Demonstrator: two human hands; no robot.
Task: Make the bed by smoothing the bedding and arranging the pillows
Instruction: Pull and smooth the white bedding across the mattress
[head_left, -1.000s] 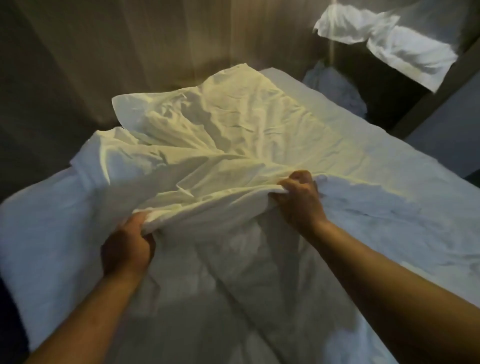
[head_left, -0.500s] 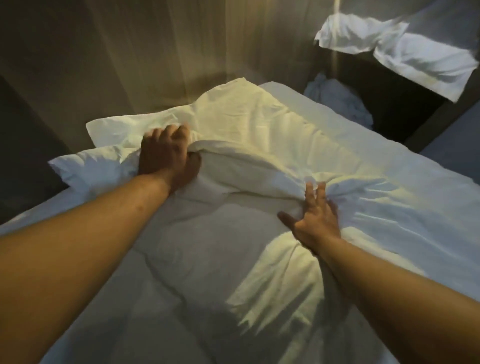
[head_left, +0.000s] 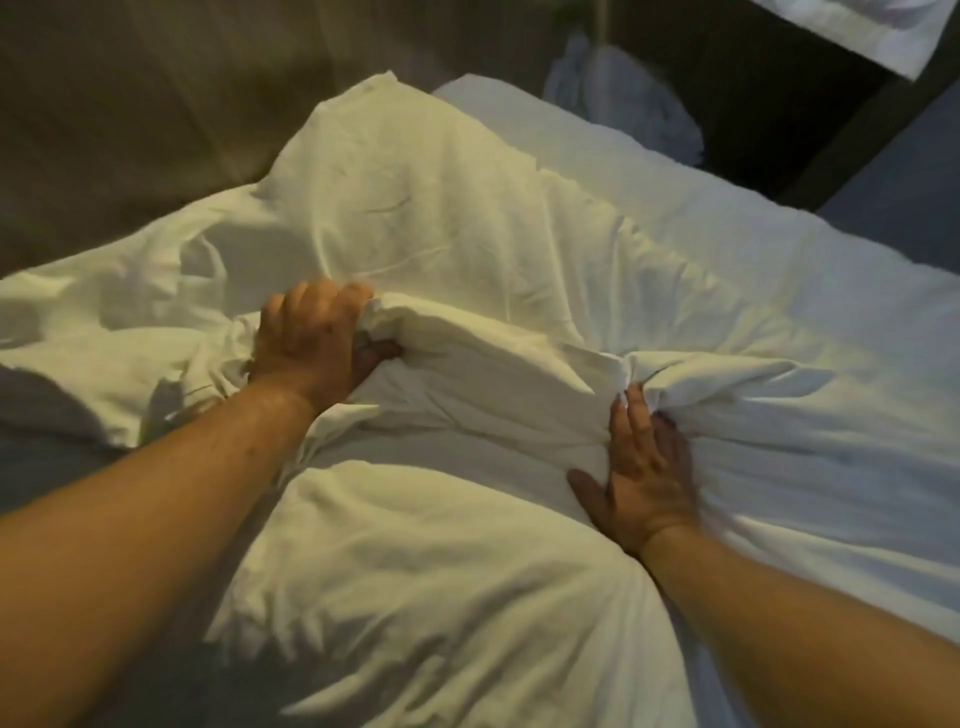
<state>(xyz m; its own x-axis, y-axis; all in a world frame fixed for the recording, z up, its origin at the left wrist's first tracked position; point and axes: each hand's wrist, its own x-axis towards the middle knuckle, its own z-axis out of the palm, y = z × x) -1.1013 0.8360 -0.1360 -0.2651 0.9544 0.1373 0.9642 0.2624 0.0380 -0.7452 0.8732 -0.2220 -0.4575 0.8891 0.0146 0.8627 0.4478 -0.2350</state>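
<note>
We are smoothing the white bedding (head_left: 457, 208) heaped mid-bed, left hand (head_left: 317, 338) gripping its bunched fold (head_left: 467, 348), right hand (head_left: 647, 473) pressing flat-fingered beside it; next, we judge, that fold needs spreading outward.

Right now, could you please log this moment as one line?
left hand: grips sheet fold | right hand: presses sheet, fingers straight | sheet: wrinkled

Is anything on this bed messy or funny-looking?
Yes. The white sheet is bunched into a lumpy ridge across the bed, between the left hand gripping it and the right hand pressing it. More white linen lies crumpled beyond the bed.
</note>
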